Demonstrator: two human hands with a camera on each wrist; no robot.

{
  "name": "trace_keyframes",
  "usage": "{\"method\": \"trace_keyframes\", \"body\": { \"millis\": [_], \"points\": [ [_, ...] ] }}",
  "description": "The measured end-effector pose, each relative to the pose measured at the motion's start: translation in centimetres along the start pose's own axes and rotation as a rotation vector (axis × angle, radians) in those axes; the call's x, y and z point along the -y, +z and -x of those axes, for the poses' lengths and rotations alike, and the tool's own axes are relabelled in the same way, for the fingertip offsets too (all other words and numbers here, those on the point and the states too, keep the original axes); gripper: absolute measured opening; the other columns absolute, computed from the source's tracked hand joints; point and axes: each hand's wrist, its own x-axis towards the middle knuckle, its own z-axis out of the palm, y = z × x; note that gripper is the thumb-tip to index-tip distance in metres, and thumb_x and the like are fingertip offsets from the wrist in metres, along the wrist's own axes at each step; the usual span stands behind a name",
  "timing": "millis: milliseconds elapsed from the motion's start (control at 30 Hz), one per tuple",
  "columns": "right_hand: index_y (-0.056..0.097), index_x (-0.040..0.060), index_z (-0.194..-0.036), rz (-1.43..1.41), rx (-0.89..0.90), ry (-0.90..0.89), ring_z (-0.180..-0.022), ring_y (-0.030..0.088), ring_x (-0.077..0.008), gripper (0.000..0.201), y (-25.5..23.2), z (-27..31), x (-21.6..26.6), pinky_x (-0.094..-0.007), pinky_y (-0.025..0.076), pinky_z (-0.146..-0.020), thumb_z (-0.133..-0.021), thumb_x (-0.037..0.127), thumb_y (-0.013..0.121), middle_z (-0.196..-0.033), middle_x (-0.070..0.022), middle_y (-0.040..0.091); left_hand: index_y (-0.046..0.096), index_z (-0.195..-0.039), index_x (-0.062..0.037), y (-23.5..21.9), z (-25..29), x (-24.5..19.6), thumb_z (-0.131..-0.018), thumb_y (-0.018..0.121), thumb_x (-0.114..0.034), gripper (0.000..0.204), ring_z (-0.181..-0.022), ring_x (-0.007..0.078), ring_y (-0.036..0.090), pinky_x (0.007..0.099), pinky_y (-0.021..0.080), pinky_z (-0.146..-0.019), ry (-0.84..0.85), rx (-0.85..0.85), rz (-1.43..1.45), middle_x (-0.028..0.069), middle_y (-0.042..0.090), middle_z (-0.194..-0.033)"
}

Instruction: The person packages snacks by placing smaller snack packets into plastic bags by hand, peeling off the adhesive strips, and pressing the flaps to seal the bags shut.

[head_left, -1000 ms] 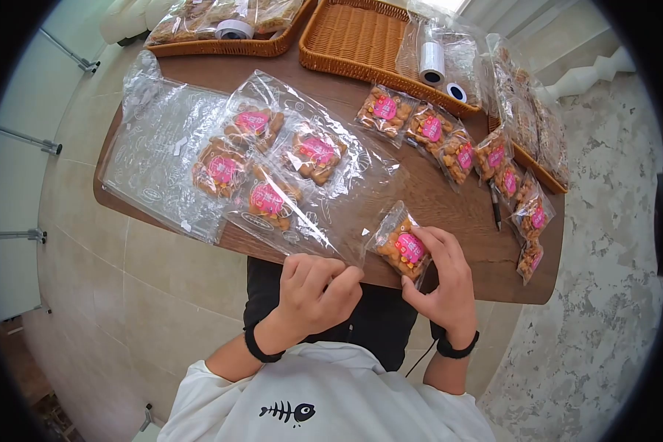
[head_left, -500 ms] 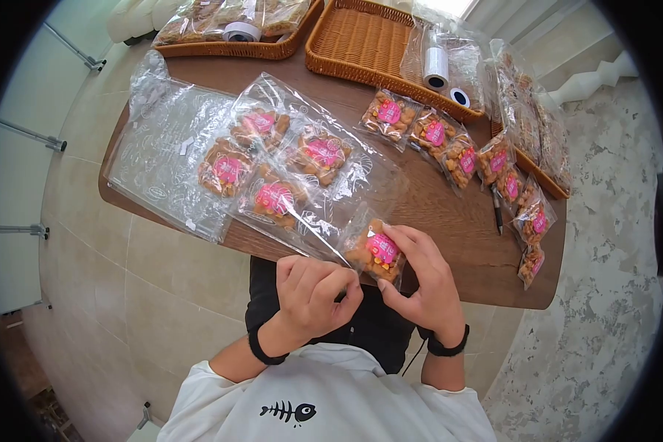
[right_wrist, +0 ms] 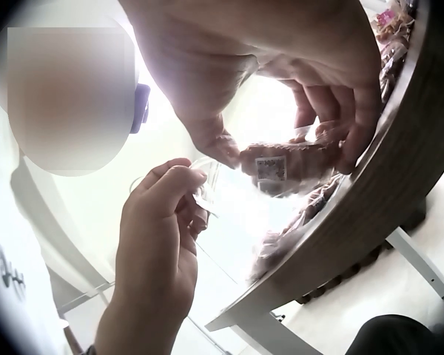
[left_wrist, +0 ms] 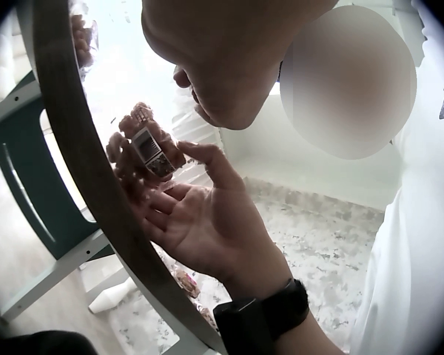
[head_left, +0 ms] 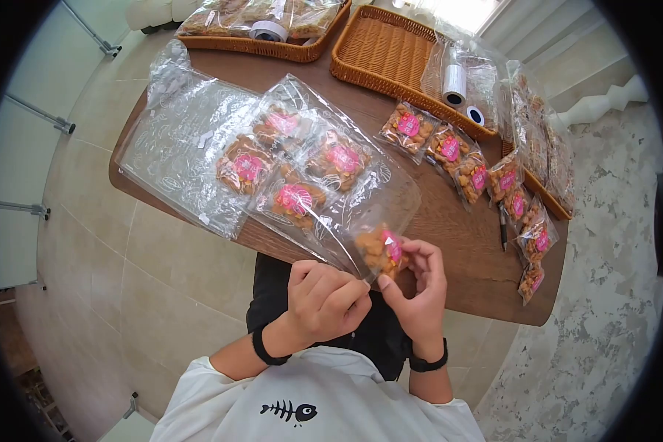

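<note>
My right hand (head_left: 418, 298) holds a small clear packet of brown snack pieces (head_left: 378, 249) with a pink label, thumb at its near side and fingers at its far side. A white printed sticker shows on the packet's other face (right_wrist: 271, 168) in the right wrist view. The left hand (head_left: 328, 300), fingers curled, pinches the near corner of a large clear printed bag (head_left: 390, 193). Inside that bag lie several similar packets (head_left: 293, 197). The held packet is tilted at the bag's near right end, and overlaps it in the head view.
A stack of flat clear bags (head_left: 177, 158) lies to the left on the wooden table (head_left: 464, 254). Several pink-labelled packets (head_left: 449, 147) curve along the right, near a black pen (head_left: 503, 230). Behind stand wicker trays (head_left: 376, 55), with a label roll (head_left: 454, 85) in one.
The right hand has moved the packet left from the table to the large bag's near end, raising and tilting it. The left hand keeps its pinch on the bag.
</note>
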Motion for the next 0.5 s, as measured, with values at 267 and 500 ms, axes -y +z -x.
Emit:
{"method": "trace_keyframes", "body": {
  "millis": [267, 500],
  "points": [
    [0.057, -0.0005, -0.143, 0.314, 0.262, -0.39, -0.128, 0.059, -0.0452, 0.069, 1.2, -3.7, 1.0, -0.0475, 0.048, -0.11, -0.08, 0.011, 0.082, -0.141, -0.0248, 0.062, 0.058, -0.11, -0.0131, -0.3, -0.4, 0.0, -0.075, 0.08, 0.0, 0.043, -0.069, 0.019, 0.06, 0.0366, 0.04, -0.075, 0.03, 0.011, 0.0, -0.0029, 0.065, -0.082],
    [0.053, -0.004, -0.144, 0.354, 0.324, -0.679, -0.136, 0.051, -0.0484, 0.065, 3.0, -7.2, 0.5, -0.0505, 0.045, -0.113, -0.087, 0.012, 0.079, -0.144, -0.0286, 0.057, 0.06, -0.11, -0.0118, -1.0, -1.2, 0.1, -0.073, 0.079, 0.002, 0.044, -0.07, 0.0203, 0.063, 0.0367, 0.042, -0.075, 0.079, 0.043, -0.006, -0.0009, 0.066, -0.084]
  ]
}}
